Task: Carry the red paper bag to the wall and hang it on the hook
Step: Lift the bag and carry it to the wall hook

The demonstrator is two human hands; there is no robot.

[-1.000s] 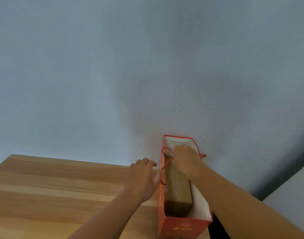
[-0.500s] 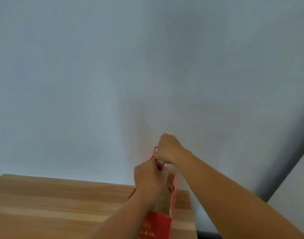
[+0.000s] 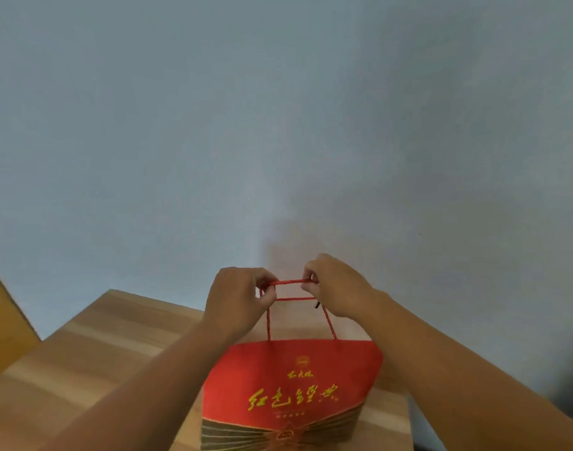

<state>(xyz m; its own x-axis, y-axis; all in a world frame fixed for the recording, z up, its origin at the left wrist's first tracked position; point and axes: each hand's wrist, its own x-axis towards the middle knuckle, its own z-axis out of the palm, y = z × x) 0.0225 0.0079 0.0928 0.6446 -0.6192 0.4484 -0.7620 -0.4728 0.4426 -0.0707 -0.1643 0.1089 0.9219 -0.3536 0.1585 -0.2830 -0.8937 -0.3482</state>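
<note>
Both hands, left [image 3: 238, 297] and right [image 3: 337, 284], grip the red cord handles [image 3: 290, 282] of the red paper bag [image 3: 291, 392], whose gold Chinese lettering is too blurred to read.

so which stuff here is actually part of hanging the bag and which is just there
Part of the job:
- red paper bag
- its red cord handles, pinched at either end
- left hand and right hand
- wall; no hook in view

Just there:
- wooden table
- yellowish panel at the left edge
</note>
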